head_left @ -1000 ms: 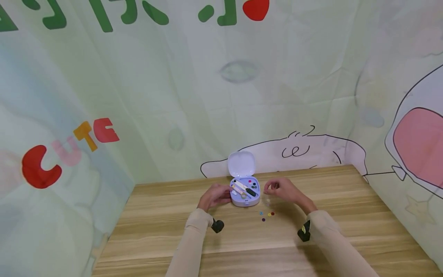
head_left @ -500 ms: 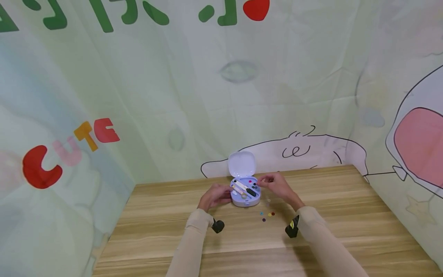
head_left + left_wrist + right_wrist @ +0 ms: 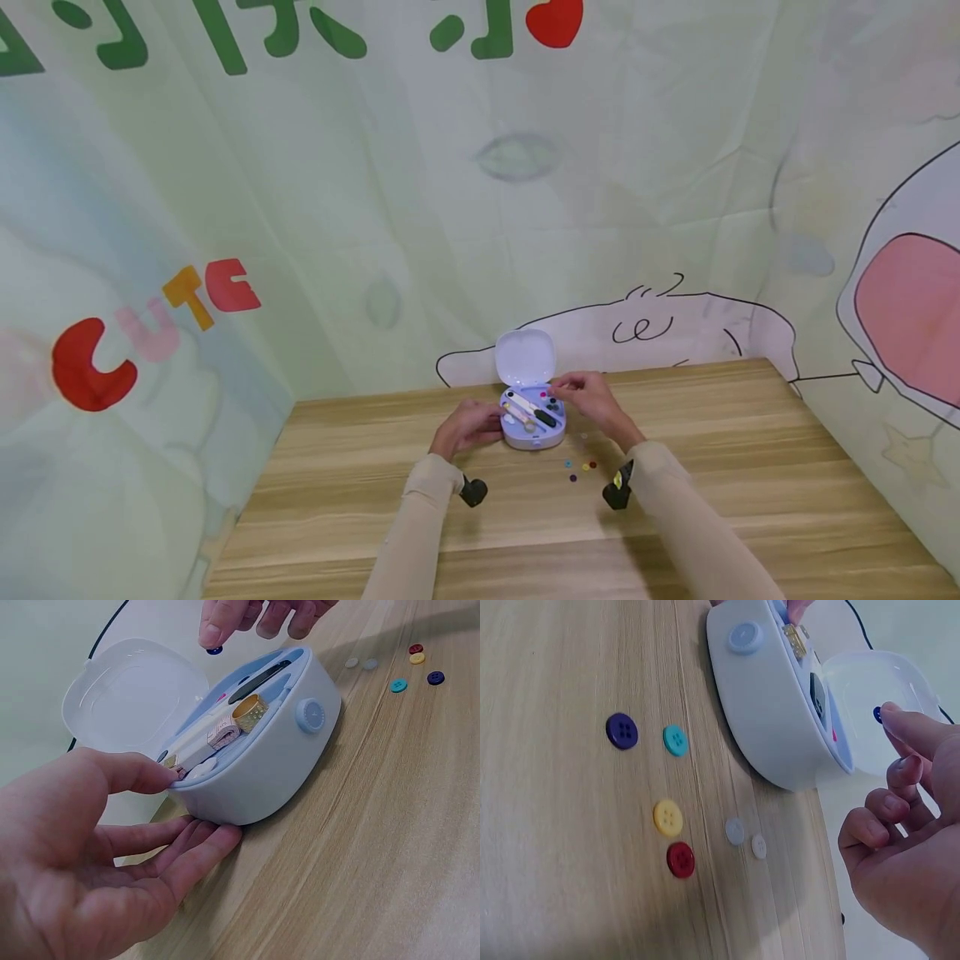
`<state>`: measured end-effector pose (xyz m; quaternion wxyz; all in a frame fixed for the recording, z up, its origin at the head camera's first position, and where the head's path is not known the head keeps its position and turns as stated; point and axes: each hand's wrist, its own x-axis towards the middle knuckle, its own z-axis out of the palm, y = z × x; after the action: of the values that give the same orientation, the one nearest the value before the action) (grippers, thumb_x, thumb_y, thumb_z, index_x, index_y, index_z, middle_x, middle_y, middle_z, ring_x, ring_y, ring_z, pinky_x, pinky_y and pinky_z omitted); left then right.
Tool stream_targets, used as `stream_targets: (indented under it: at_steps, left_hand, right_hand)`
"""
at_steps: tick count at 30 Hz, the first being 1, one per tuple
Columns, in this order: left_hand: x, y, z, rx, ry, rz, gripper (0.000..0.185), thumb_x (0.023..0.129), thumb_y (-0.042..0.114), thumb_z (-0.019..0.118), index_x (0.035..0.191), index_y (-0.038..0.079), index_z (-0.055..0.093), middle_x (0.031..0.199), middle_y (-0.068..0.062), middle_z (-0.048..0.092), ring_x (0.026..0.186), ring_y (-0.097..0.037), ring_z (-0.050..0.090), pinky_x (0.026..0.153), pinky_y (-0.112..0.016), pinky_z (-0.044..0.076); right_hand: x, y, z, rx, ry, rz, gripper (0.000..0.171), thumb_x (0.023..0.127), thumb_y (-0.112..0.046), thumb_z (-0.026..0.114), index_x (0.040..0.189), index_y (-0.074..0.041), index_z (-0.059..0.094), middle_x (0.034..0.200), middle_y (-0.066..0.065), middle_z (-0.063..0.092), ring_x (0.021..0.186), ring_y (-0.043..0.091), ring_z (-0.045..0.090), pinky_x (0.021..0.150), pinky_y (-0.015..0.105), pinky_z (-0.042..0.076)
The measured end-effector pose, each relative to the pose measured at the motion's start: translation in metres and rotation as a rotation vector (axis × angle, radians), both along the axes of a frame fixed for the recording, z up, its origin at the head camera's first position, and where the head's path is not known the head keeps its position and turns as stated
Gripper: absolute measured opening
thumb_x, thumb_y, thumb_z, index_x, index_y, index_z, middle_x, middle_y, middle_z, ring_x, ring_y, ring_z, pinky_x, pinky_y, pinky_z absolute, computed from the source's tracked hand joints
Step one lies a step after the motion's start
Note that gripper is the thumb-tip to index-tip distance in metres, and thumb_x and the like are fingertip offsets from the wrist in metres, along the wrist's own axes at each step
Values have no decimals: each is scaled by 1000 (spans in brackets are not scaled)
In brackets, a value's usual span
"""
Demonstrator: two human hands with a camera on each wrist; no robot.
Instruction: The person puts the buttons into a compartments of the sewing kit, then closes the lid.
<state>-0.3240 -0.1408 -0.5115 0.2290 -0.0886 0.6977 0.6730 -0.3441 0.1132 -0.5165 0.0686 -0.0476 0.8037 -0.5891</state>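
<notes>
A pale blue sewing box (image 3: pixel 255 780) stands on the table with its white lid (image 3: pixel 131 694) raised. Inside are a gold thimble (image 3: pixel 250 712), a folded tape measure (image 3: pixel 223 733) and a dark-handled tool (image 3: pixel 259 682). My left hand (image 3: pixel 468 425) grips the box's left side, thumb on the rim and fingers against the lower wall. Over the box's right rear part, my right hand (image 3: pixel 594 400) pinches a dark blue button (image 3: pixel 878 715) between thumb and forefinger; its other fingers are curled loosely.
On the table right of the box lie loose buttons: purple (image 3: pixel 622 731), turquoise (image 3: pixel 676 740), yellow (image 3: pixel 668 818), red (image 3: pixel 681 859), and two whitish buttons (image 3: pixel 735 831). A printed cloth backdrop (image 3: pixel 390 250) hangs behind the wooden table (image 3: pixel 345 483).
My right hand has moved left from beside the box to above its right rear compartment, with the button in its fingertips. The left hand has stayed on the box.
</notes>
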Motion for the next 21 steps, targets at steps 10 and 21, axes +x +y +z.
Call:
stream_targets:
  at_steps: [10, 21]
  left_hand:
    - [1, 0, 2, -4, 7, -11, 35, 103, 10, 59, 130, -12, 60, 123, -23, 68, 105, -25, 67, 98, -40, 59]
    - [2, -1, 1, 0, 11, -16, 34, 102, 9, 60, 129, -12, 61, 122, -24, 68, 103, -25, 67, 98, -41, 58]
  right_hand:
    - [-1, -3, 2, 12, -9, 2, 27, 100, -24, 71, 123, -10, 75, 108, 8, 67, 98, 26, 53, 78, 34, 46]
    - [2, 2, 4, 33, 32, 43, 39, 99, -25, 73, 135, -11, 69, 93, 9, 59, 84, 24, 49, 66, 30, 40]
